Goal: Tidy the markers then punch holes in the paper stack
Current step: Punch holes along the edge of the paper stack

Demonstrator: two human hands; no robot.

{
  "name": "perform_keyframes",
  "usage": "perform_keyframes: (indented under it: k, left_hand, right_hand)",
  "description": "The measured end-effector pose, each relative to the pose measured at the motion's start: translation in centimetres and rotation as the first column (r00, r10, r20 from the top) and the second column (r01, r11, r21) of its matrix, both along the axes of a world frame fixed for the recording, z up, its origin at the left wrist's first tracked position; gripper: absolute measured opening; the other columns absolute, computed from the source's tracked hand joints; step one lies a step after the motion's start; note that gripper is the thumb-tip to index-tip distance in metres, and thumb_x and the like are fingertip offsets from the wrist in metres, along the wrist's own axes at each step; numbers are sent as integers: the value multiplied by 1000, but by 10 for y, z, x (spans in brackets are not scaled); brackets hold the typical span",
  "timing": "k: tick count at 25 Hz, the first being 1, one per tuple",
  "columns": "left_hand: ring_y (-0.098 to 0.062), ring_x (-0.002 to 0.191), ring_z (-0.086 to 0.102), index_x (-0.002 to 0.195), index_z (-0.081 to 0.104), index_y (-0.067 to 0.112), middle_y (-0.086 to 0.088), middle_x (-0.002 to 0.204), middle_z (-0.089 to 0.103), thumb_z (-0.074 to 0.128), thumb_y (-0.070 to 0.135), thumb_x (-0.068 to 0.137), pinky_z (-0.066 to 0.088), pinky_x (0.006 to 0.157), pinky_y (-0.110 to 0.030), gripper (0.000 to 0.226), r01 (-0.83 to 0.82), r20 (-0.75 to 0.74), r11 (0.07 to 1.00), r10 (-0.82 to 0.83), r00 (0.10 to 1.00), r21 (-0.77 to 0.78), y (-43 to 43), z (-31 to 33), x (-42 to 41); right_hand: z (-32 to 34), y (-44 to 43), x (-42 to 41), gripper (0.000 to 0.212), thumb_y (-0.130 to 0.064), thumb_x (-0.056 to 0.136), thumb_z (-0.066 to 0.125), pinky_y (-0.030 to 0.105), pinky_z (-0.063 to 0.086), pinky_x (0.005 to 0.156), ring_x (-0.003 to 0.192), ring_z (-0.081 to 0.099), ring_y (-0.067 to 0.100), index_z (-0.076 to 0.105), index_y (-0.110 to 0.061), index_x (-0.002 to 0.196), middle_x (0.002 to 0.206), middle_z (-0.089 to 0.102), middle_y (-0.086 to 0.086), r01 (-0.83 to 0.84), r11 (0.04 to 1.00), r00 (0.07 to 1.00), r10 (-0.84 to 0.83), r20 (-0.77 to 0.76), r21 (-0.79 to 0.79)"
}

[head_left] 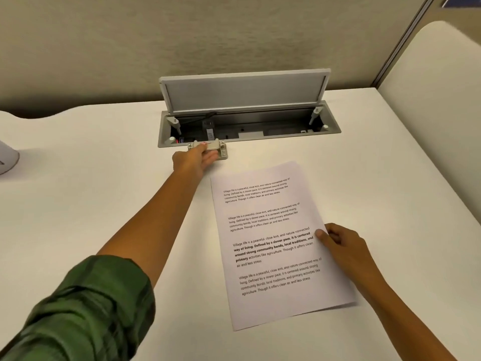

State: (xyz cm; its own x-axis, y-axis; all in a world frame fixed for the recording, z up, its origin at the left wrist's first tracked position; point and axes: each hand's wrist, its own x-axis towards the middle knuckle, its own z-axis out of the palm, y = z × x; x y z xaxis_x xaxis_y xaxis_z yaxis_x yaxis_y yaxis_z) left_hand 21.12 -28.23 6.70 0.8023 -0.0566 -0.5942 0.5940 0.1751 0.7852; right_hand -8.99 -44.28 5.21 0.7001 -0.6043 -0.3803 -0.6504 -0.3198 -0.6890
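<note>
The flat white laminate desk (104, 191) carries all items noted. Recessed in its rear centre is the long grey metal cable box (286, 131). The rectangular grey hinged lid (244, 92) stands raised along the box's back edge, in front of the beige fabric partition wall (234, 35). The small cream metal hole punch (217, 149) sits on the desk just before the box's front rim, towards its left end. The left hand (197, 161) grips it from the near side. The white printed paper stack (273, 220) lies nearer, to the right of the punch and apart from it, skewed. The right hand (341, 246) pinches the stack's right edge. A white rounded object (7, 157), cut off by the frame, rests at the desk's far left.
</note>
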Motion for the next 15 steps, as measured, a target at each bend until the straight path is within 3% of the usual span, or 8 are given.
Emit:
perform_keyframes:
  k: [3, 6, 10, 15]
  left_hand:
    - [-26, 78, 71, 124, 46, -5, -23, 104, 66, 57, 3, 90, 59, 72, -34, 36, 127, -2, 991, -127, 992, 48, 9, 9, -4]
    - [-29, 91, 67, 117, 54, -8, -21, 111, 64, 58, 5, 90, 59, 77, -38, 30, 296, 49, 928, -314, 948, 227, 32, 23, -17]
    - [-25, 80, 66, 90, 59, -2, -19, 94, 65, 60, 7, 89, 59, 62, -27, 9, 440, -11, 828, -466, 885, 347, 75, 38, -50]
    - [-21, 70, 64, 85, 62, 0, -15, 81, 65, 60, 8, 89, 58, 55, -21, 9, 573, -129, 714, -575, 808, 403, 118, 35, -92]
  right_hand:
    - [-2, -1, -1, 36, -33, 93, 52, 33, 36, 66, 72, 56, 36, 57, 3, 91, 92, 65, 26, 3, 1000, 1000, -3, 7, 13]
    - [-4, 0, -3, 31, -33, 93, 53, 33, 38, 66, 72, 58, 32, 61, -4, 86, 88, 68, 21, 19, 999, 999, -21, 34, 39]
    - [-6, 3, -6, 22, -30, 92, 55, 33, 42, 66, 73, 62, 35, 65, -13, 82, 79, 71, 14, 37, 999, 996, -40, 85, 31]
    - [-6, 4, -9, 17, -27, 92, 57, 35, 48, 70, 78, 66, 33, 68, -16, 84, 77, 73, 8, 49, 998, 990, -52, 129, 30]
